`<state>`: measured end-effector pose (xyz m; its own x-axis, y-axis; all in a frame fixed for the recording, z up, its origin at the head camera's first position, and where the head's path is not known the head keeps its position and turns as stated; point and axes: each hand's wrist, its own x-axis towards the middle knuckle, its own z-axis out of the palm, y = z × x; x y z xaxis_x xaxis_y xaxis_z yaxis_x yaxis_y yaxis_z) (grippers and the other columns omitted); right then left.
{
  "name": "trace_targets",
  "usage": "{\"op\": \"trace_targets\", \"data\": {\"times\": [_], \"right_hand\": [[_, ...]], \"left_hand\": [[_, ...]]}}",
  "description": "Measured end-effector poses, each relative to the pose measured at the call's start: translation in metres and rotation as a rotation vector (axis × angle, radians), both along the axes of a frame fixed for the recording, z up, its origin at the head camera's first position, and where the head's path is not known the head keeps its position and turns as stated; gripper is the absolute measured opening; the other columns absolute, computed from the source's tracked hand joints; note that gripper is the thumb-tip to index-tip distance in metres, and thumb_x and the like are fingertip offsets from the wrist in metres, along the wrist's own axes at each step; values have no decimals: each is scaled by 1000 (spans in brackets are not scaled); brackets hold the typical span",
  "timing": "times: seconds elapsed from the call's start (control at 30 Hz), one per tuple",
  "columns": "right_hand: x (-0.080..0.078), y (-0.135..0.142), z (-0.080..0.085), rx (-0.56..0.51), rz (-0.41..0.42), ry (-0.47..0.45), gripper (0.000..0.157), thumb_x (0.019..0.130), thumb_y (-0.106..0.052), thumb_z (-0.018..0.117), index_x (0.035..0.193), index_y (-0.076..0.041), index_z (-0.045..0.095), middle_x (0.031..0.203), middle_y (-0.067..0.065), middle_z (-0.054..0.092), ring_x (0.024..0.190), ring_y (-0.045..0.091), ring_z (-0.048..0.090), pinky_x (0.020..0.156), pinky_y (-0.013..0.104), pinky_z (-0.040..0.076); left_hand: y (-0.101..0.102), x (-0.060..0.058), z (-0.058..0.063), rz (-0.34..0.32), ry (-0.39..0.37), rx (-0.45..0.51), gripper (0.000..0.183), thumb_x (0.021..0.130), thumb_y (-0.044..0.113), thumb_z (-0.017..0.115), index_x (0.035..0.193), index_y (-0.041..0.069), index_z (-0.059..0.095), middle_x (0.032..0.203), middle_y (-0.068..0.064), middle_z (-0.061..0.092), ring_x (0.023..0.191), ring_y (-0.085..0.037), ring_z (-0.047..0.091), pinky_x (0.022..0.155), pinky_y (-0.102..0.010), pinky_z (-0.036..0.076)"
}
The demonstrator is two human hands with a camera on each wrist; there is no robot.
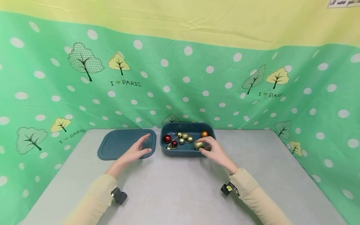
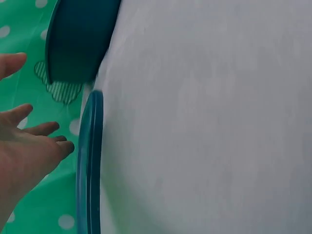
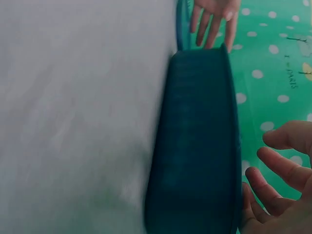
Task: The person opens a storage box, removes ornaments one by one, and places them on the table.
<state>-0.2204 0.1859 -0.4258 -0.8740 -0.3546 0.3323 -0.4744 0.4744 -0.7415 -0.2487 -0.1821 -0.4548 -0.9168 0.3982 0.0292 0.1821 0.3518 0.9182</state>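
Observation:
A dark blue box [image 1: 180, 153] stands at the back of the table, holding several shiny baubles. Among them are a red bauble [image 1: 167, 138], small gold baubles [image 1: 185, 136] and an orange bauble [image 1: 204, 134]. My right hand [image 1: 212, 150] is over the box's right end, and a large gold bauble [image 1: 198, 145] shows between its thumb and fingertips in the head view. In the right wrist view the fingers [image 3: 280, 168] are spread at the rim, with no bauble visible between them. My left hand [image 1: 136, 152], fingers apart and holding nothing, hovers over the blue lid [image 1: 121, 144].
The lid lies flat on the grey table [image 1: 174, 187], left of the box. A green and yellow cloth [image 1: 185, 75] with trees and dots hangs right behind both and along the table's sides.

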Motion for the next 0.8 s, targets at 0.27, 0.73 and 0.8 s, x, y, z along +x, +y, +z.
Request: {"op": "trace_targets", "data": {"times": [0.27,0.73,0.8], "right_hand": [[-9,10,-2,1,4,-23,31,85,8,65,116,8,62,113,21,54,103,41,57,86,50,49],[-34,6,3,131,30,-78,33,86,3,67,118,5,62,116,23,54,107,41,55,90,51,46],[-36,5,3,151,32,-75,32,86,2,67,117,4,63,116,21,55,107,40,55,90,50,47]], "left_hand": [[22,-2,0,-46,38,-13,79,95,11,59,154,1,8,155,-30,8,141,-47,8,110,-57,11],[56,-14,-3,-55,17,-31,95,93,27,66,156,13,-3,159,-19,-2,142,-42,10,110,-57,17],[57,-15,-4,-51,14,-32,94,93,27,66,157,13,-2,159,-20,-1,142,-42,11,109,-57,17]]}}
